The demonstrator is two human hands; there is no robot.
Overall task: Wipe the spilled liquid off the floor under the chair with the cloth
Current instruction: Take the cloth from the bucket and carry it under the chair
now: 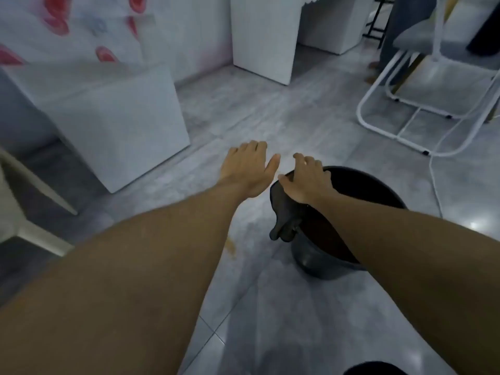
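A dark cloth (281,212) hangs over the near-left rim of a black bucket (319,261) on the grey tiled floor. My right hand (307,180) rests flat on top of the cloth at the bucket's rim, fingers spread. My left hand (249,169) hovers open just left of the bucket, palm down, holding nothing. A small yellowish stain (231,246) marks the floor left of the bucket. The white-framed chair (422,104) stands at the far right, with the floor beneath it visible.
A white block (121,125) stands at the left and a white cabinet (262,39) at the back. A person's legs (392,41) stand behind the chair. A white cable (434,180) runs along the floor right of the bucket. A pale furniture leg (35,185) is at far left.
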